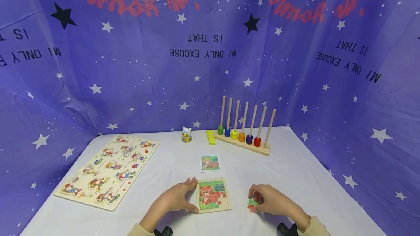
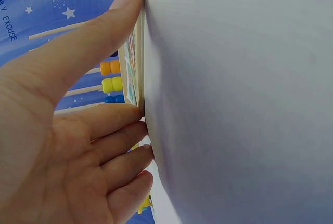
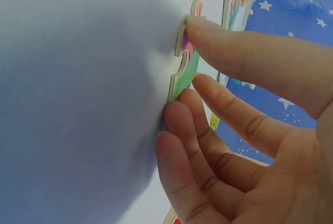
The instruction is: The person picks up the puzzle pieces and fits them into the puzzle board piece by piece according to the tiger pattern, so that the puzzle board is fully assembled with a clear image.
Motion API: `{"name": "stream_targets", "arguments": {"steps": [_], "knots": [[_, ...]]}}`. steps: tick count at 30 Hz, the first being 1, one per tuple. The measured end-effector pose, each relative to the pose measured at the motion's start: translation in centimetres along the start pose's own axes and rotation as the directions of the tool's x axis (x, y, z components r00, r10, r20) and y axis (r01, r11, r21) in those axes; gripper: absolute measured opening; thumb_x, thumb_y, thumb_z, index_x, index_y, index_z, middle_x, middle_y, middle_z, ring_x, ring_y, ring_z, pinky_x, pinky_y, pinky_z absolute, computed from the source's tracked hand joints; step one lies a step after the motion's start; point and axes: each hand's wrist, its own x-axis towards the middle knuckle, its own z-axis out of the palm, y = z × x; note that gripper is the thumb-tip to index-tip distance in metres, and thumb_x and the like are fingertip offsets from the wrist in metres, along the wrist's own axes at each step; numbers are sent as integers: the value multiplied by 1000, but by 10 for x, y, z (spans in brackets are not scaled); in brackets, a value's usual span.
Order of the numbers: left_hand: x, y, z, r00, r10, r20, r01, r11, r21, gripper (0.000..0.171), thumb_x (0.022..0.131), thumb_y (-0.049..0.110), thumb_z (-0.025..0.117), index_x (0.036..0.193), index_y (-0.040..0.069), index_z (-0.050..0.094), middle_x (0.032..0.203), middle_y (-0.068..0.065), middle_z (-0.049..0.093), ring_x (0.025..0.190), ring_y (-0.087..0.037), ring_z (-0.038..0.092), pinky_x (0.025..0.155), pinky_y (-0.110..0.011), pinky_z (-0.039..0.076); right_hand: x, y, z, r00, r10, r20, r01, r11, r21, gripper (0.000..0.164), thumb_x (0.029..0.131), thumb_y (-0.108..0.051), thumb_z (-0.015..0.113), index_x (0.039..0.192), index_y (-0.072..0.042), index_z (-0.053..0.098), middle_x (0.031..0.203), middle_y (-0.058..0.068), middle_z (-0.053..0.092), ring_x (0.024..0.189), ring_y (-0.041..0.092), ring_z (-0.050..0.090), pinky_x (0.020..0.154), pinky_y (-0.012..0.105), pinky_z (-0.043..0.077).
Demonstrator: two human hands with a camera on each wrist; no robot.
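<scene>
A small wooden tiger puzzle (image 1: 214, 211) lies flat in a pale frame, with a bare pale patch at its lower right corner. My left hand (image 1: 174, 197) rests at the frame's left side. Its thumb and index fingertips touch the edge in the left wrist view, the other fingers stretched out loosely below. Off to the right of the frame, my right hand (image 1: 272, 199) pinches a puzzle piece (image 3: 182, 81) between thumb and fingers. The piece shows green and orange-red printing and a knobbed outline, and it is held close over the white tabletop.
Behind the puzzle lies a picture card (image 1: 210, 163). A large peg puzzle board (image 1: 108, 174) takes up the left side. At the back stand a small figurine (image 1: 186, 134), a yellow block (image 1: 211, 137) and a wooden rack (image 1: 241, 145) with upright rods and coloured beads.
</scene>
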Motion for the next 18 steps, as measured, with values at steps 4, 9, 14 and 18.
{"name": "stream_targets", "arguments": {"steps": [4,9,14,18], "knots": [[1,-1,0,1000,0,1,0,1000,0,97,65,43,84,140,-4,44,148,-20,39,137,-42,33,109,-58,28,1,0,1,1000,3,11,-3,1000,7,30,75,-9,81,98,-12,62,78,-5,57,69,5,52,58,21,47],[1,-3,2,1000,1,6,-1,1000,-4,97,65,43,84,141,-3,44,149,-19,38,137,-42,33,109,-58,28,1,2,1,1000,-13,21,13,1000,-9,27,76,-13,81,96,-17,64,77,-7,56,69,5,51,59,21,45],[1,-2,3,1000,-3,8,3,1000,-10,97,65,43,84,141,-3,44,149,-19,38,137,-42,32,109,-59,28,1,2,1,999,-43,-1,43,998,-45,26,74,-17,83,92,-21,64,78,-7,53,69,5,50,58,21,44],[0,0,2,1000,-5,4,5,1000,-6,97,65,43,84,140,-4,45,149,-20,39,137,-42,32,109,-60,27,3,2,0,998,-57,-26,56,998,-32,28,73,-17,84,89,-18,61,78,-7,54,68,5,51,56,20,45]]}}
